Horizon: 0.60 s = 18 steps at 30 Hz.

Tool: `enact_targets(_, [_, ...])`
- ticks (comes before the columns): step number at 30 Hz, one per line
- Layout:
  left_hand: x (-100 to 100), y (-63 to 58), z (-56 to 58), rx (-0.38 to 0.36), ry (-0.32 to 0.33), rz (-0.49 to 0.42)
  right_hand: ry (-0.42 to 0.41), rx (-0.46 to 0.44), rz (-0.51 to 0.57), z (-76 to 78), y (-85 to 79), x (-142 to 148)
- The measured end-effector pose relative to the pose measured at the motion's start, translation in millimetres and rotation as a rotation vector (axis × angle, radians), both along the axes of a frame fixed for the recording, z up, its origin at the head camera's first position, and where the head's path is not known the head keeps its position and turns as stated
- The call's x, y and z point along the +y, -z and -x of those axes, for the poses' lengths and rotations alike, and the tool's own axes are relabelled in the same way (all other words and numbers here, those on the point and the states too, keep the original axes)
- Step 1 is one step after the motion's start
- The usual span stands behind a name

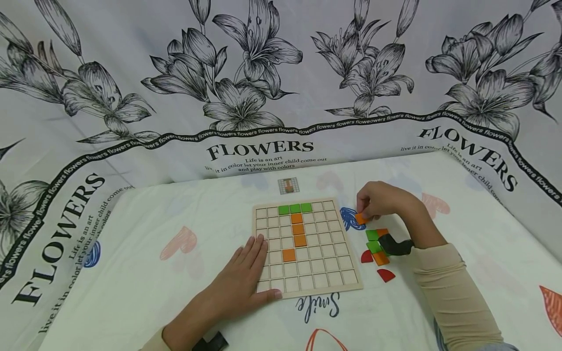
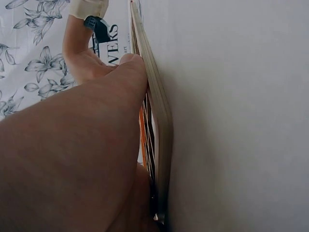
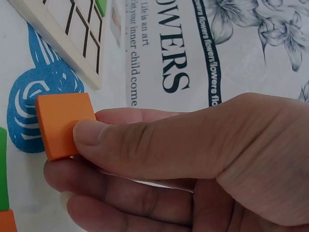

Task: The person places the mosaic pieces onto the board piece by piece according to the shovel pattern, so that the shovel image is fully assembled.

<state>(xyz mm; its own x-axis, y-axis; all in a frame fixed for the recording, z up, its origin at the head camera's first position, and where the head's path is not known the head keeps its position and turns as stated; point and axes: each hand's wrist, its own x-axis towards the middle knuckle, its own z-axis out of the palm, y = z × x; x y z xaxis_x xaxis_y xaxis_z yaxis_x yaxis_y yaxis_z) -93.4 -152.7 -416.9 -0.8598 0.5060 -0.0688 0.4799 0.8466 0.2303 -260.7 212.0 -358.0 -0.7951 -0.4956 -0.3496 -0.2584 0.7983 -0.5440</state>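
A wooden grid board point(image 1: 322, 265) lies on the cloth with a row of green square tiles point(image 1: 295, 209) near its far edge. Below these, orange square tiles point(image 1: 298, 229) run down one column, and a lone orange tile point(image 1: 289, 255) sits lower, one column to the left. My left hand point(image 1: 239, 280) rests along the board's left edge, fingers straight, thumb at the near edge. To the right of the board my right hand point(image 1: 383, 201) pinches an orange square tile point(image 3: 60, 125) between thumb and fingers, just above a blue print on the cloth.
Loose green tiles point(image 1: 373, 246), orange tiles point(image 1: 380, 258) and red quarter-round pieces point(image 1: 386, 276) lie beneath and beside my right wrist. A small pattern card point(image 1: 288, 185) lies beyond the board. Flower-printed fabric point(image 1: 263, 102) rises behind the white cloth point(image 1: 210, 209).
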Motion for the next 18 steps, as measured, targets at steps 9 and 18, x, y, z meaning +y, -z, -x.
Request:
enact_targets(9, [-0.7, -0.4, -0.3, -0.002, -0.001, -0.001, -0.03, -0.035, 0.06, -1.0, 1.2, -3.3])
enact_targets(18, [-0.1, -0.3, -0.3, -0.002, -0.004, 0.006, -0.065, -0.024, 0.088, -1.4, 2.7, -9.5])
